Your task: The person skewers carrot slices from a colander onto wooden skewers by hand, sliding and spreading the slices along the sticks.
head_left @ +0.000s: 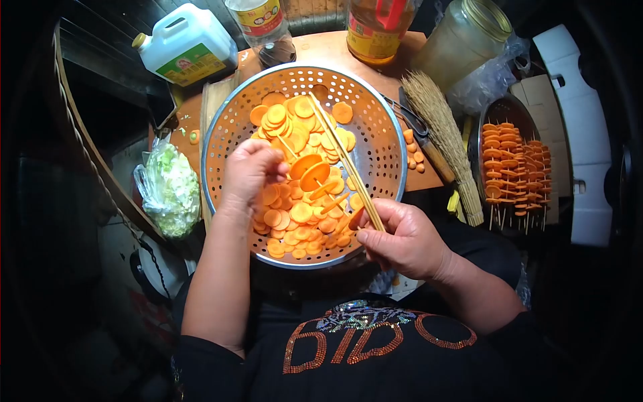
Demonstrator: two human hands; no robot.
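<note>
Sliced carrot rounds (301,213) lie heaped in a perforated metal colander (385,144). My right hand (405,238) grips a bundle of thin bamboo skewers (341,155) that slants up across the colander. A separate skewer threaded with spaced carrot slices (315,175) runs from this hand toward the upper left, its tip bare. My left hand (253,171) is closed beside that tip, over the left part of the heap. Whatever is between its curled fingers, if anything, cannot be made out.
Filled carrot skewers (512,167) stand packed in a container at right. A straw brush (442,134) and carrot ends (415,155) lie beside the colander. Behind stand a white jug (187,47), bottles (382,30) and a glass jar (465,40). Bagged chopped greens (171,187) sit left.
</note>
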